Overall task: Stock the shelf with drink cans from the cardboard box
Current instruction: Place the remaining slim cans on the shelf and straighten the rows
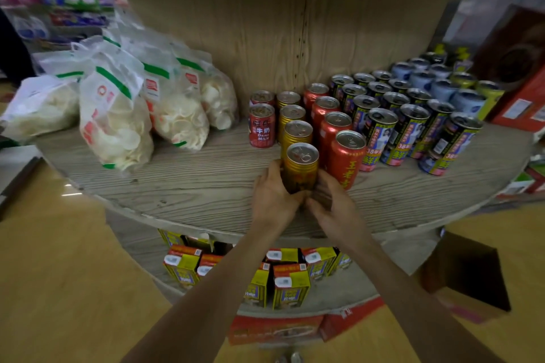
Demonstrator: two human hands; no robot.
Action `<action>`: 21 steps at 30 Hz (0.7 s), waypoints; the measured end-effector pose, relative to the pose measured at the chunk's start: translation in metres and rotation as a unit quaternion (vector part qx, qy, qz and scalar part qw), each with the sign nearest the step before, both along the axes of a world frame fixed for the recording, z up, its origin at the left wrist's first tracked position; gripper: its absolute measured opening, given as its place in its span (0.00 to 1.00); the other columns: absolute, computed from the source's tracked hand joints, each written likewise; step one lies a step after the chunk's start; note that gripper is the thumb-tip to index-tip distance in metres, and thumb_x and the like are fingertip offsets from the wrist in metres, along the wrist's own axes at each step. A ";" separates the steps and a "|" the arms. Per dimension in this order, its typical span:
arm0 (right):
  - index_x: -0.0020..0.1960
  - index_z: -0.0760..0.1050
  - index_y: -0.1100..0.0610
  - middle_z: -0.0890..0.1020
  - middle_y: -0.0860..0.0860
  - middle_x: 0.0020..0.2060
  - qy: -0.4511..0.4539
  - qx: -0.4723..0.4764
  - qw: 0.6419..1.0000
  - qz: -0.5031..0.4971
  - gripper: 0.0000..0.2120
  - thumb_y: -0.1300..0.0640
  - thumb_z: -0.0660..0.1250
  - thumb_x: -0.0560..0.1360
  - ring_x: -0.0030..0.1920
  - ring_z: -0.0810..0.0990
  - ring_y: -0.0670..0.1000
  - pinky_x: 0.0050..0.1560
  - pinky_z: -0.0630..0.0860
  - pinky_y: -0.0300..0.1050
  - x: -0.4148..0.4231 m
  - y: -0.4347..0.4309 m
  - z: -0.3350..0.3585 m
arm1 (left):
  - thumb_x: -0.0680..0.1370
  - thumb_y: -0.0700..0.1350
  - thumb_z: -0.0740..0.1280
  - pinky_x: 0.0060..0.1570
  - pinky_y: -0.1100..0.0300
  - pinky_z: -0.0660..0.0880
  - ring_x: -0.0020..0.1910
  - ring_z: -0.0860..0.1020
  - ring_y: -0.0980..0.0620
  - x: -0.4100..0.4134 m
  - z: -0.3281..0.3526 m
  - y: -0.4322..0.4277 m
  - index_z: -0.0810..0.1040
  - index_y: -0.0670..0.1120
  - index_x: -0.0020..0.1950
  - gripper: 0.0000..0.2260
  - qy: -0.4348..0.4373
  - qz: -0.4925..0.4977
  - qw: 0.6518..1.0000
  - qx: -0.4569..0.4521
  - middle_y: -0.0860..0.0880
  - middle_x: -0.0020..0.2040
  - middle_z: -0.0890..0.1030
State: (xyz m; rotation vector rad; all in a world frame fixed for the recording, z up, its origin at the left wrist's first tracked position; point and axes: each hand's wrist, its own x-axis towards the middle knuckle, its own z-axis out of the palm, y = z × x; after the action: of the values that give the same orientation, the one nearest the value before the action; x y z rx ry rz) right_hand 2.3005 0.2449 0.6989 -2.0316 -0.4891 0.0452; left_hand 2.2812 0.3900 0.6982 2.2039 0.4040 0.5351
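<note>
A gold drink can stands upright on the grey wooden shelf, at the front of a row of gold cans. My left hand grips its left side and base. My right hand touches its right lower side with curled fingers. Red cans stand in a row just to the right, touching distance from my right hand. An open cardboard box sits on the floor at lower right; its inside is dark.
Bags of white crackers fill the shelf's left part. Small red milk cans stand left of the gold row. Dark and yellow cans fill the right. Yellow drink cartons are on the lower shelf.
</note>
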 end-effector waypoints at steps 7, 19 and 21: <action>0.77 0.63 0.46 0.77 0.47 0.68 0.016 -0.018 0.999 -0.022 0.34 0.47 0.67 0.72 0.67 0.76 0.44 0.69 0.74 0.55 -0.003 0.004 -0.002 | 0.68 0.56 0.78 0.57 0.49 0.74 0.60 0.75 0.46 0.004 -0.002 -0.002 0.70 0.52 0.68 0.32 -0.001 0.025 1.000 0.004 0.49 0.60 0.80; 0.75 0.64 0.44 0.79 0.46 0.66 -0.006 -0.017 0.999 -0.049 0.35 0.42 0.64 0.69 0.66 0.77 0.45 0.68 0.75 0.55 0.000 0.006 -0.008 | 0.69 0.59 0.77 0.53 0.52 0.73 0.58 0.75 0.45 0.008 -0.008 0.000 0.70 0.53 0.69 0.32 -0.004 0.024 0.999 0.026 0.50 0.58 0.82; 0.75 0.65 0.45 0.79 0.47 0.65 -0.013 -0.020 0.999 -0.044 0.32 0.47 0.66 0.71 0.66 0.77 0.45 0.68 0.75 0.55 0.000 0.005 -0.007 | 0.69 0.59 0.77 0.54 0.51 0.74 0.58 0.75 0.45 0.008 -0.007 0.000 0.70 0.54 0.69 0.32 0.001 0.025 0.999 0.031 0.50 0.58 0.83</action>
State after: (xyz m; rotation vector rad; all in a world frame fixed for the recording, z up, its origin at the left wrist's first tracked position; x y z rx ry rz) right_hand 2.3003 0.2499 0.6918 -2.0936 -0.4179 -0.0252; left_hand 2.2891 0.3902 0.6909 2.2597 0.4505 0.5797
